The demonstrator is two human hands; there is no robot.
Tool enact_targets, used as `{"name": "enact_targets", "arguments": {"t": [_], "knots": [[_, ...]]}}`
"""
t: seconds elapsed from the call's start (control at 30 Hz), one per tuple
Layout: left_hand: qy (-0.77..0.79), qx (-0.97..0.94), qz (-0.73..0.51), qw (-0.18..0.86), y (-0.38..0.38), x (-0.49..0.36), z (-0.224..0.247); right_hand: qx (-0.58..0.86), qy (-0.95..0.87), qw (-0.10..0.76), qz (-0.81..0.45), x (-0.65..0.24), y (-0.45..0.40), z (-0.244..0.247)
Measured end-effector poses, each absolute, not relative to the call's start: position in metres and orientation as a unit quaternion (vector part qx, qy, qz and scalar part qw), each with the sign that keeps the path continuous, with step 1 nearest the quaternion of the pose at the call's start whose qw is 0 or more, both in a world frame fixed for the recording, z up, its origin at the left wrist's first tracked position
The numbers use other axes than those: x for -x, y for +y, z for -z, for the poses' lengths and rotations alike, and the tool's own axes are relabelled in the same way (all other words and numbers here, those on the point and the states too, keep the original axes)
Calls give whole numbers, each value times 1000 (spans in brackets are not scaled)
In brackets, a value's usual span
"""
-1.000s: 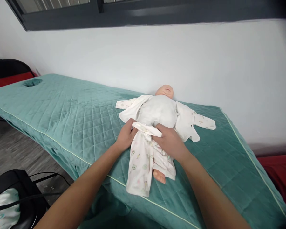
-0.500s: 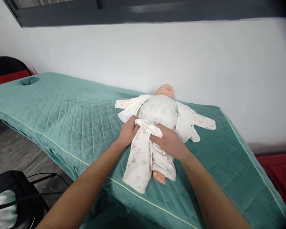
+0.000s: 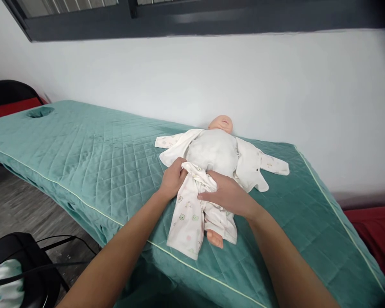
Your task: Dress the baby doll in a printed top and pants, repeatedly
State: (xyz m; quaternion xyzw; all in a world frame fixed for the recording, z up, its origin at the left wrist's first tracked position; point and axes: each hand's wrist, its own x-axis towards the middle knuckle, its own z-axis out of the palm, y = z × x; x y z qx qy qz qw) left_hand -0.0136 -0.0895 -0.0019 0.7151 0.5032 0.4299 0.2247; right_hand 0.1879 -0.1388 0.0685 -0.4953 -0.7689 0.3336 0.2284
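A baby doll (image 3: 222,123) lies on its back on the green quilted bed, its head toward the wall. Its white long-sleeved top (image 3: 250,160) is spread open at both sides of the pale torso. Printed white baby pants (image 3: 188,222) lie over the legs, and one foot (image 3: 214,238) pokes out of a leg opening. My left hand (image 3: 173,177) is closed on the bunched waistband at its left side. At the other side, my right hand (image 3: 226,192) grips the bunched cloth between thumb and fingers; some fingertips are hidden.
The green bed cover (image 3: 93,149) stretches far to the left, with a face hole (image 3: 40,112) at that end. A white wall (image 3: 147,77) runs behind. A black chair (image 3: 25,265) with printed cloth stands at lower left, and red fabric (image 3: 372,231) shows at right.
My right hand has shifted slightly left along the waistband, its thumb now further over the cloth. The loose pant leg has moved a little to the right. My left hand keeps its hold.
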Motion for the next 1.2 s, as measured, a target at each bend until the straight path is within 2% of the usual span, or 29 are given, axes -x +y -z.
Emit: {"name": "enact_targets", "arguments": {"t": [0.37,0.57,0.9,1.2], "knots": [[496,-696,-458,244,-86,14,-6,572,-744,256,-233,-176,-135,-66],[518,-730,-410,175,-65,10,-4,592,-721,280,-227,-177,-130,-63],[539,-754,-363,95,-41,4,-3,618,-698,274,-238,-185,-121,-58],[545,-765,-343,10,-26,1,-7,618,-670,286,-295,-191,-119,-63]]}}
